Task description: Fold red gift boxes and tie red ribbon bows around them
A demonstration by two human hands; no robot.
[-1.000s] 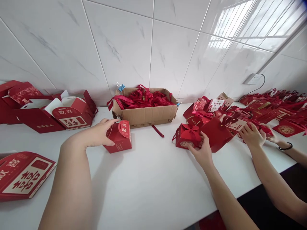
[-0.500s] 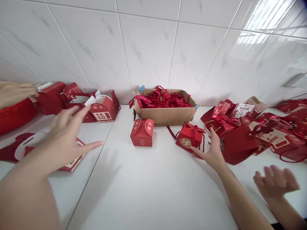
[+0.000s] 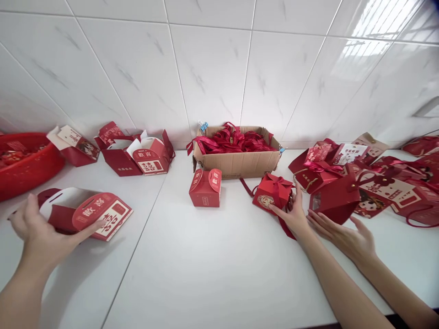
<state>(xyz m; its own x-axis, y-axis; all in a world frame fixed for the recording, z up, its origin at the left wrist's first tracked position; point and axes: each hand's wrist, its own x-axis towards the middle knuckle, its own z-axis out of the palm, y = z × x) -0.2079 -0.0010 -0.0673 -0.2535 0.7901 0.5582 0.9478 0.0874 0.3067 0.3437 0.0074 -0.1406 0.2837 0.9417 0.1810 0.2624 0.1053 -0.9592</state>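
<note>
My left hand (image 3: 41, 228) spans an open-topped red candy box (image 3: 85, 208) lying tilted on the table at the left. The thumb presses along its cream-printed front, and the fingers wrap the far left end, partly out of sight. My right hand (image 3: 293, 214) grips a small red gift box (image 3: 274, 192) with a bow and a round gold emblem, thumb at the front and fingers on the right side. Between my hands stands a closed red candy box (image 3: 206, 189). To the right, a co-worker's hand (image 3: 353, 242) touches a dark red box (image 3: 336, 198).
A cardboard box (image 3: 236, 164) full of red ribbons stands against the tiled wall. Several open red boxes (image 3: 151, 157) and a red basin (image 3: 37, 169) are at the back left. Several finished-looking red boxes (image 3: 387, 192) crowd the right side.
My left hand has come down onto the open candy box. My right hand has closed in on the bowed box. The co-worker's right-side hand reached the dark red box; another person's hand left the far left.
</note>
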